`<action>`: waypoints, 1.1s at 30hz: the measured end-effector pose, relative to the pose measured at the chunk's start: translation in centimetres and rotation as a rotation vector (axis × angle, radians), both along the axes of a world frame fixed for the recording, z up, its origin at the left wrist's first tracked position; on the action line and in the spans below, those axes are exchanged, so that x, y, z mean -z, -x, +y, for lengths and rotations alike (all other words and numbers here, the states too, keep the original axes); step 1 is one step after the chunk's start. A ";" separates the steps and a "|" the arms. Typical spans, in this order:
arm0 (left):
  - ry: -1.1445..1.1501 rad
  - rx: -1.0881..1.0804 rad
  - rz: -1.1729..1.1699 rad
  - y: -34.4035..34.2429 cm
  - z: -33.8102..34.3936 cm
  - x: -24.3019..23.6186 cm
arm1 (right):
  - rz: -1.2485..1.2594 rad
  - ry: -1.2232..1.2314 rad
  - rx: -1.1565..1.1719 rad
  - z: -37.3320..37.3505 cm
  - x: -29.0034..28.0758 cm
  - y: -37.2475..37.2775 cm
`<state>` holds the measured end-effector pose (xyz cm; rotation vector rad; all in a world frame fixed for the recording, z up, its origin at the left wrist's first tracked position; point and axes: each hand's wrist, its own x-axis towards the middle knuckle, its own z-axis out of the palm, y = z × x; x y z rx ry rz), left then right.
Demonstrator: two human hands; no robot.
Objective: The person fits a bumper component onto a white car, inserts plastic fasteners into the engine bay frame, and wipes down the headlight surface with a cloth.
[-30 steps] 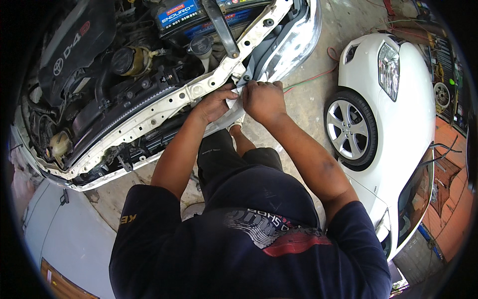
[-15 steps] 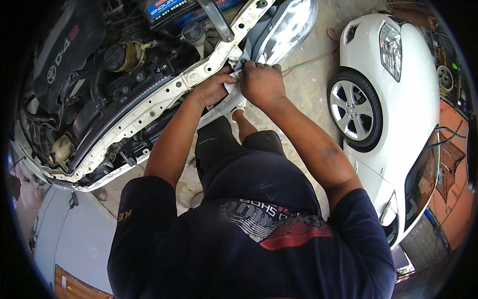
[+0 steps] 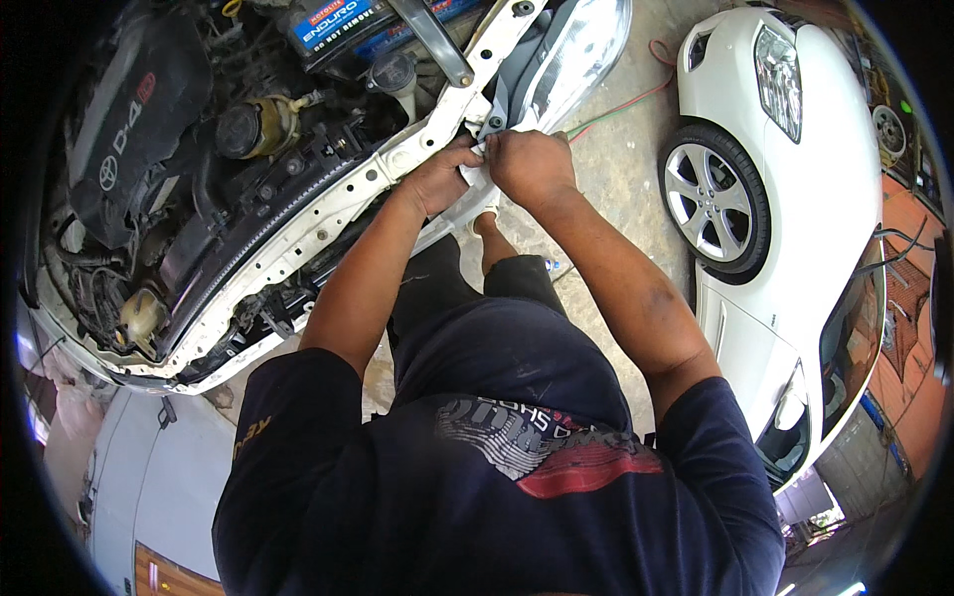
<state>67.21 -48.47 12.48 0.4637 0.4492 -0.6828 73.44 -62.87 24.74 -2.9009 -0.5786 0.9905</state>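
Observation:
Just below the headlight [image 3: 586, 60] of an opened-up car front, both my hands work close together. My left hand [image 3: 443, 181] is closed, its thumb and fingers pinching the edge of a small white piece [image 3: 475, 179]. My right hand [image 3: 532, 171] is curled with its back toward me, pressed beside that piece; what its fingers grip is hidden. Under the hands runs a pale curved strip [image 3: 459, 214]. A dark grey bracket [image 3: 495, 121] with a bolt sits above them, at the end of the cream metal crossbar [image 3: 348, 189].
Left of the crossbar lies the engine bay with a black engine cover [image 3: 124, 129], a fluid reservoir [image 3: 243, 129] and a battery [image 3: 338, 25]. A metal bar [image 3: 432, 40] crosses above. A white car [image 3: 825, 179] stands right; red and green hoses [image 3: 621, 107] trail across the floor.
My right hand has shifted slightly toward me and right, exposing more of the bracket above it. The left hand stays at the white piece. The whole view has shifted a little.

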 end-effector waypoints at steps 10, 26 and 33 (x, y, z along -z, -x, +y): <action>0.079 0.032 0.004 0.2 0.2 1.7 | -0.183 0.016 0.047 0.8 -0.2 0.6; 0.097 0.076 -0.041 -0.3 0.5 1.1 | -0.122 0.022 0.177 1.1 -0.3 1.1; 0.081 0.087 -0.014 -0.2 1.0 0.2 | -0.016 0.061 0.215 2.0 -0.9 0.8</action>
